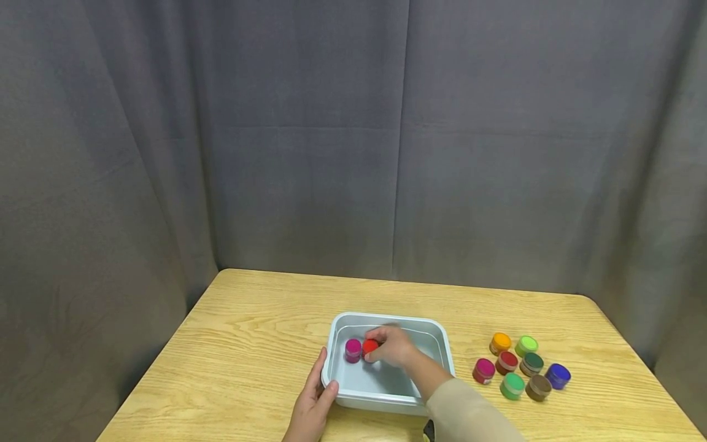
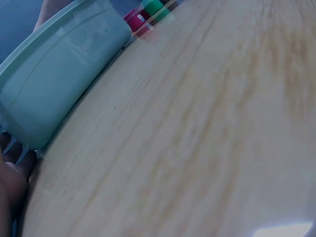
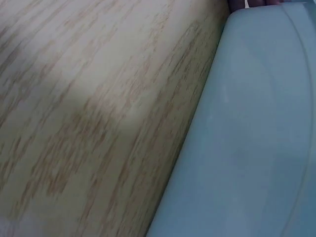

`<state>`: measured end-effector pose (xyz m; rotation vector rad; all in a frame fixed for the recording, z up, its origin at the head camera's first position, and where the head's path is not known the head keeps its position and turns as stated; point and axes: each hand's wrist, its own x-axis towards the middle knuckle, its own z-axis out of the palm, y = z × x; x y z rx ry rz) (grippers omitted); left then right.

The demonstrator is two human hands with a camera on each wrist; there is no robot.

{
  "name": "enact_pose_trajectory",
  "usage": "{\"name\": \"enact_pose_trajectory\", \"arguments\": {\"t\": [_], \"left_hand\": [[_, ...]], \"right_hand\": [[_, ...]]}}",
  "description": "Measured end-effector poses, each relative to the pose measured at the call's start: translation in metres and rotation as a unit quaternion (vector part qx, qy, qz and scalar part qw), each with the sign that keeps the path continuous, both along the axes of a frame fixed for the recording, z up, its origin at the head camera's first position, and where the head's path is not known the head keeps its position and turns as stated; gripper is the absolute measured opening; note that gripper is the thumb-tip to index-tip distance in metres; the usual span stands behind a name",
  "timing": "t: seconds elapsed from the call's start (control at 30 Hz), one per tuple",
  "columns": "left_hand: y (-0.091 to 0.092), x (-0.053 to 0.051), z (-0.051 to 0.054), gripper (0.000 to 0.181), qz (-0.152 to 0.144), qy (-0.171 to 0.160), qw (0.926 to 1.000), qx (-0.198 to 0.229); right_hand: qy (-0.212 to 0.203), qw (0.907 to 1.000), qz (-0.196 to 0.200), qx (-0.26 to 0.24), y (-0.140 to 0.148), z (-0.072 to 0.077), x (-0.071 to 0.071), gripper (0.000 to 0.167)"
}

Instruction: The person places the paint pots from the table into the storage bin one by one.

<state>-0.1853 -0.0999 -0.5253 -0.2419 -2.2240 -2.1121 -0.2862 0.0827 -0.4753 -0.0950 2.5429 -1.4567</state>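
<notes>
A light blue-grey tray (image 1: 386, 402) stands on the table, its corner held by my left hand (image 1: 312, 405). The thumb lies at the near rim and the fingers along the left side. Inside the tray, my right hand (image 1: 394, 347) pinches a small jar with a red lid (image 1: 370, 348). Just left of it stands a jar with a magenta lid (image 1: 353, 351). Part of the red-lidded jar is hidden by the fingers. In the right wrist view the tray's wall (image 3: 247, 123) fills the right side, and the right hand's work is not seen.
Right of the tray, several small paint-like jars stand close together on the wooden table (image 1: 248, 344), among them orange (image 1: 500, 343), dark red (image 1: 506, 362), green (image 1: 512, 385), brown (image 1: 538, 387) and blue (image 1: 558, 376). Grey curtains (image 1: 309, 153) hang behind and beside the table.
</notes>
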Motion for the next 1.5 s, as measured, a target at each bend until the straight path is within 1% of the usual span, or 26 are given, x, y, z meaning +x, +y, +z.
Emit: {"name": "enact_pose_trajectory", "arguments": {"t": [0.07, 0.2, 0.37, 0.5, 0.63, 0.77, 1.13, 1.33, 1.5], "left_hand": [[0.0, 0.0, 0.0, 0.063, 0.0, 0.001, 1.0, 0.001], [0.0, 0.0, 0.0, 0.062, 0.002, 0.004, 1.0, -0.001], [0.001, 0.001, -0.001, 0.062, 0.0, 0.006, 1.0, 0.007], [0.001, 0.001, -0.002, 0.062, 0.0, 0.01, 0.9999, 0.01], [0.0, 0.001, -0.002, 0.061, 0.005, 0.014, 0.9999, 0.005], [0.0, 0.001, -0.002, 0.061, 0.007, 0.015, 0.9999, 0.001], [0.0, 0.001, -0.001, 0.061, 0.011, 0.006, 0.9998, -0.012], [0.0, 0.0, 0.0, 0.062, 0.01, 0.004, 0.9999, -0.002], [0.0, 0.0, 0.0, 0.062, 0.01, 0.002, 0.9999, 0.0]], "right_hand": [[0.0, 1.0, 0.006, 0.0, 0.0, 0.0, 0.0, 0.042], [0.0, 1.0, 0.006, 0.0, -0.001, 0.0, 0.0, 0.042], [-0.001, 1.0, -0.001, 0.004, -0.002, -0.002, 0.0, 0.045], [-0.003, 0.9999, -0.008, -0.014, 0.0, -0.001, 0.001, 0.045], [-0.002, 0.9994, -0.011, -0.032, 0.003, 0.004, 0.002, 0.044], [-0.003, 0.9992, -0.015, -0.037, 0.007, 0.011, 0.004, 0.042], [-0.013, 0.9979, -0.012, -0.062, 0.028, 0.031, 0.013, 0.044], [-0.009, 0.9977, -0.014, -0.066, 0.043, 0.04, 0.018, 0.044], [-0.001, 0.9968, -0.026, -0.075, 0.058, 0.045, 0.023, 0.045]]}}
